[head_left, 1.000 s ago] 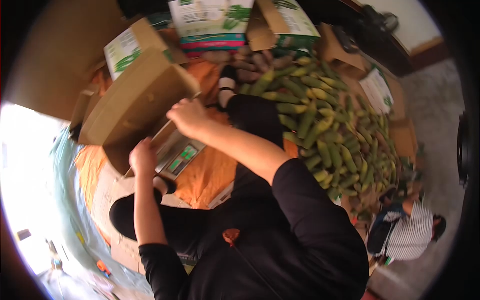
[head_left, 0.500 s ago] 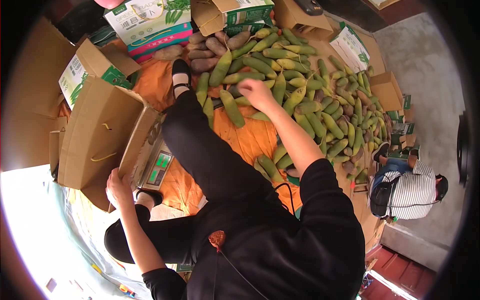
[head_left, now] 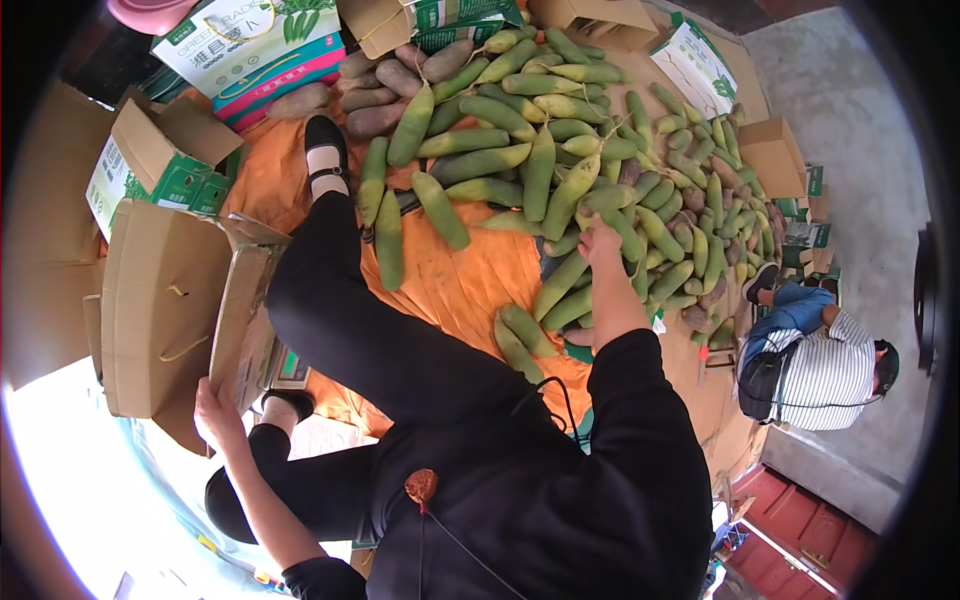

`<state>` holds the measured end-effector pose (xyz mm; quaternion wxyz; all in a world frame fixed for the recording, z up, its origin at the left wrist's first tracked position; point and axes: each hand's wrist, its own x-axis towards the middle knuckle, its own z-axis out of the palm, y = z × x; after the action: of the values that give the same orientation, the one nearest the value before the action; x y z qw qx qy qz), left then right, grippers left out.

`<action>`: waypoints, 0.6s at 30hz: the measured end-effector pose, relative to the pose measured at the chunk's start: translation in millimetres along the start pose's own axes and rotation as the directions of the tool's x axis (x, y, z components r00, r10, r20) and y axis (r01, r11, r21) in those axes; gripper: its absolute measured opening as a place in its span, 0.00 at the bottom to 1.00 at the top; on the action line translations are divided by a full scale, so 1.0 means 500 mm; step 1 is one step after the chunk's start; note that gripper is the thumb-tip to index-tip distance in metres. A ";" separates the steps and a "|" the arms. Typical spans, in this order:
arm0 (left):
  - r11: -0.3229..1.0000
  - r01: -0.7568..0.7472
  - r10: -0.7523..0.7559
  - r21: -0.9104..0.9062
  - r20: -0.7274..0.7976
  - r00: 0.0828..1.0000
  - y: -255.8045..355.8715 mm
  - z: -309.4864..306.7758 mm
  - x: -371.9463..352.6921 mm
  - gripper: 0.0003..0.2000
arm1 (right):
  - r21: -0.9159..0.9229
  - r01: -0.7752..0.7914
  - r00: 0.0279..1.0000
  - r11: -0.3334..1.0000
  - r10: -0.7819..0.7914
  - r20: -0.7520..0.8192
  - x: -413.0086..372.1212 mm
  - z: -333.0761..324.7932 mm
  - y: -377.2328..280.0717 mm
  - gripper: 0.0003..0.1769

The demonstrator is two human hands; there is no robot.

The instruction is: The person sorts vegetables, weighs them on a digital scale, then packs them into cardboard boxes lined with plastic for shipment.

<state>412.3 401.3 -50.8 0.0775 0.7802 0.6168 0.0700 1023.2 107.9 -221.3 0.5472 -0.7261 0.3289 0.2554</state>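
My left hand (head_left: 218, 415) grips the lower edge of an open cardboard box (head_left: 150, 300), which stands tilted with yellow cord handles on its side. Behind the box, a scale (head_left: 290, 368) with a green display is mostly covered. My right hand (head_left: 600, 243) is at the pile, its fingers closed round the near end of a green radish (head_left: 607, 198); the fingertips are partly hidden. Around it lie many more green radishes (head_left: 485, 162), some loose on the orange cloth (head_left: 440, 285).
Purplish radishes (head_left: 400, 78) lie at the back. Printed cartons (head_left: 255, 50) and an open box (head_left: 165, 150) stand at the back left. A white-green box (head_left: 700, 65) is behind the pile. At right sits another person (head_left: 820, 370) in a striped shirt. My leg stretches across the cloth.
My right hand has moved right and toward me, from above the middle of the pile to a radish. My left hand stays on the box edge. The view has shifted slightly.
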 end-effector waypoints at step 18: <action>0.997 -0.058 0.062 0.055 -0.066 0.996 -0.063 0.033 -0.001 0.14 | 0.077 -0.116 0.989 0.990 0.108 0.104 0.087 -0.010 0.031 0.24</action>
<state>385.6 407.6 -73.6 0.0335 0.7974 0.5969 0.0823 1039.8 91.3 -261.5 0.5773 -0.6694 0.3519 0.3078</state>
